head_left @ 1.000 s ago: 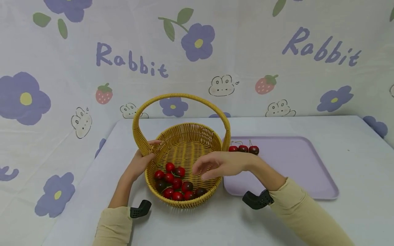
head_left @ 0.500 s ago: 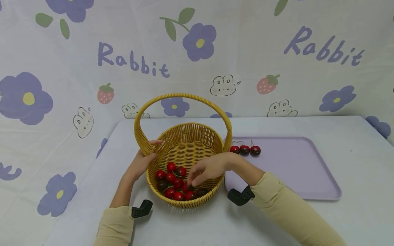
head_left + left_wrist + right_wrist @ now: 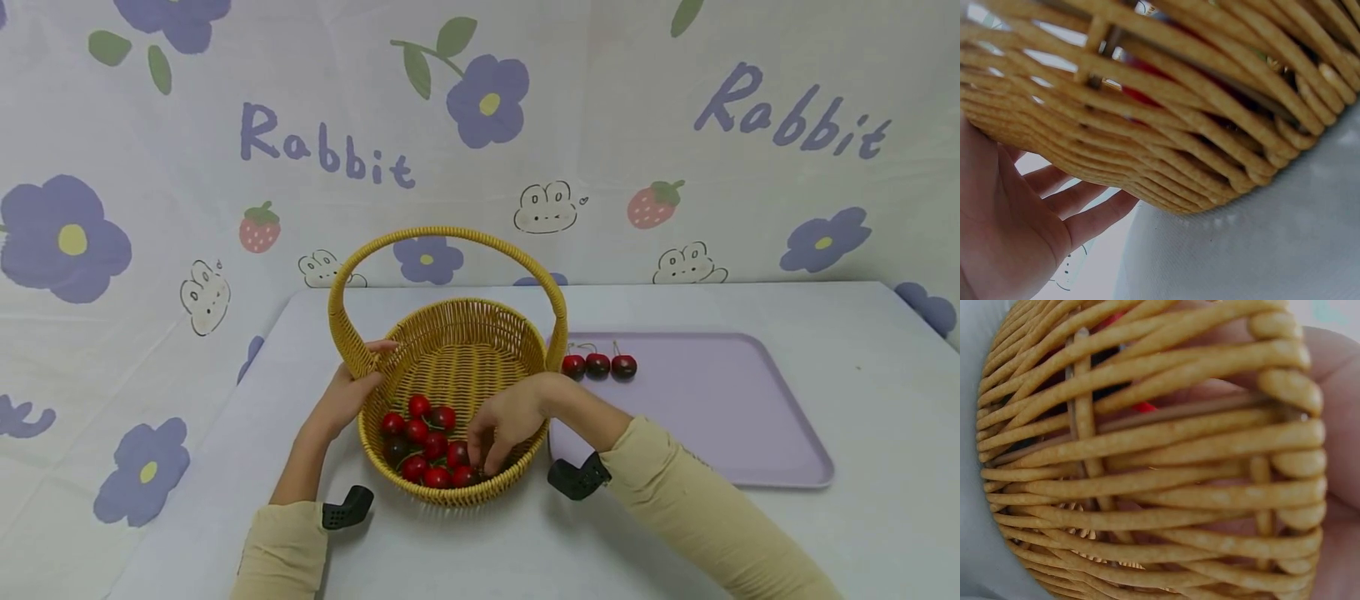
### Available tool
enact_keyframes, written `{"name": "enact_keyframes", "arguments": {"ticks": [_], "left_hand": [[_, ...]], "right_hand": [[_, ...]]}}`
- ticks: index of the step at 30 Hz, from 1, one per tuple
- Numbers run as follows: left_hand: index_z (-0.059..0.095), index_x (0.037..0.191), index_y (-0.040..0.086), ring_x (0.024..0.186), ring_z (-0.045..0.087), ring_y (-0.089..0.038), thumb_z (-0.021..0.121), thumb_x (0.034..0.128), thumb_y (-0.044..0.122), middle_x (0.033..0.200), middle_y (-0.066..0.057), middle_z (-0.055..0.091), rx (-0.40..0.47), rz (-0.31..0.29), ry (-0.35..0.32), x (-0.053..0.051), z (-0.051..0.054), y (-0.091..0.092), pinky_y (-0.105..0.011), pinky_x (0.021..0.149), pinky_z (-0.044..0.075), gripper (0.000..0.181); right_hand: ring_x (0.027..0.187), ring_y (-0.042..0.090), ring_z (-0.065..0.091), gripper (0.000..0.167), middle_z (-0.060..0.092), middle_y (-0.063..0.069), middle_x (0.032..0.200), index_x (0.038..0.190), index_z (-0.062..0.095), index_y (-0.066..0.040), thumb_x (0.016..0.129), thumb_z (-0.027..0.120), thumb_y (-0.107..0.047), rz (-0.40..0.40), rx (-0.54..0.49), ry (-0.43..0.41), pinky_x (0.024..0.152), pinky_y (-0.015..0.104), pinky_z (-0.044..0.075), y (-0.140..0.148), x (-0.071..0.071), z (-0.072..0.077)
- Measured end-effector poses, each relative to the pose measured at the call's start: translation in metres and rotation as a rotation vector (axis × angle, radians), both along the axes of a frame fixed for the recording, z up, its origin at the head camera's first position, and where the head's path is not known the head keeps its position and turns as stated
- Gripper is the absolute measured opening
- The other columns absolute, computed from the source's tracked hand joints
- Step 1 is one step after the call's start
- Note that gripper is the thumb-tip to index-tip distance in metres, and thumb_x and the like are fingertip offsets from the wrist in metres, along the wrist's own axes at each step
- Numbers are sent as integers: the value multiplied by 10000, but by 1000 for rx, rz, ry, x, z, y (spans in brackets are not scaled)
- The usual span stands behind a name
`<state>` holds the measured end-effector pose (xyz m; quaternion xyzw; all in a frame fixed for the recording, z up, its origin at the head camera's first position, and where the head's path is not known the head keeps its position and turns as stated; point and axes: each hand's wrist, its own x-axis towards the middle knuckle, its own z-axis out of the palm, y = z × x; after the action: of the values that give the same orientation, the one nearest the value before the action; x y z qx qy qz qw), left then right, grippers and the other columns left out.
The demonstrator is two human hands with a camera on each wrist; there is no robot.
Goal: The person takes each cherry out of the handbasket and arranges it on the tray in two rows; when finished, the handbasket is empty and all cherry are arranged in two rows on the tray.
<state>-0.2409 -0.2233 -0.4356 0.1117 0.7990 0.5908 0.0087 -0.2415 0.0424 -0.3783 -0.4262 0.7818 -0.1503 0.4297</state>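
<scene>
A yellow wicker basket (image 3: 450,500) with a tall arched handle stands on the table. Several red and dark cherries (image 3: 435,444) lie in its near part. My left hand (image 3: 341,400) grips the basket's left rim by the handle's foot, thumb on the inner side; the left wrist view shows this hand (image 3: 1022,225) against the outer weave. My right hand (image 3: 512,417) reaches over the right rim, bent fingers pointing down among the cherries at the near right. Whether its fingertips pinch a cherry is hidden, and the weave covers them in the right wrist view.
To the right of the basket lies a light purple tray (image 3: 697,408), partly behind it. A row of three stemmed cherries (image 3: 597,365) sits at the tray's back left. A patterned cloth (image 3: 585,100) hangs behind the white table (image 3: 885,367).
My right hand has come down into the basket, first towards the middle cherries, then slightly right to the near right ones. My left hand keeps its grip on the rim.
</scene>
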Motion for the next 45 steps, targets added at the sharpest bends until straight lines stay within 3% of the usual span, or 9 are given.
{"name": "enact_keyframes", "arguments": {"ticks": [8, 16, 21, 28, 33, 39, 45], "left_hand": [[480, 1324, 8, 1315, 352, -378, 431, 895, -38, 1407, -176, 418, 1, 1, 3, 0, 0, 1, -595, 1008, 301, 435], [478, 1328, 10, 1322, 343, -370, 429, 899, -49, 1408, -174, 416, -5, -7, 14, -2, 1, 1, -594, 1011, 296, 436], [482, 1334, 8, 1333, 326, -357, 430, 894, -52, 1415, -175, 403, -10, -12, 30, -2, 2, 1, -579, 1021, 288, 447], [482, 1341, 20, 1329, 330, -361, 432, 902, -37, 1432, -170, 390, -10, -15, 23, -3, 2, 1, -581, 1011, 301, 445], [486, 1339, 24, 1329, 330, -356, 433, 900, -37, 1431, -166, 391, -13, -10, 22, -2, 2, 1, -580, 1011, 299, 446], [483, 1338, 16, 1334, 324, -352, 423, 901, -52, 1423, -169, 403, -5, -12, 22, -1, 1, 1, -577, 1014, 297, 446], [477, 1337, 10, 1322, 337, -369, 420, 897, -53, 1425, -180, 392, -18, -3, 16, 1, 1, 1, -585, 1004, 308, 448]], "right_hand": [[858, 66, 516, 152, 596, -63, 914, 1023, 657, -156, 875, 682, -139, 17, 9, -7, 776, 220, 453, 0, -3, 2], [951, 98, 504, 223, 595, -64, 1022, 1112, 665, -140, 890, 664, -166, -42, -140, -24, 830, 244, 439, 10, -12, 8], [989, 112, 556, 255, 611, -32, 1068, 1153, 646, -129, 899, 651, -143, -98, -212, -108, 827, 267, 486, 13, -13, 12], [1010, 218, 594, 295, 553, 77, 1164, 1223, 596, -88, 929, 595, -80, -149, -368, -310, 841, 372, 511, 16, -11, 12], [995, 254, 596, 283, 544, 92, 1153, 1204, 595, -72, 923, 606, -99, -161, -454, -357, 863, 466, 489, 18, -7, 11], [909, 263, 620, 292, 565, 105, 1074, 1175, 574, -14, 900, 640, -90, -204, -538, -330, 832, 532, 484, 24, 1, 13], [1000, 252, 594, 364, 586, 83, 1151, 1234, 569, -7, 893, 655, -101, -240, -568, -274, 856, 425, 495, 36, 11, 19]]}}
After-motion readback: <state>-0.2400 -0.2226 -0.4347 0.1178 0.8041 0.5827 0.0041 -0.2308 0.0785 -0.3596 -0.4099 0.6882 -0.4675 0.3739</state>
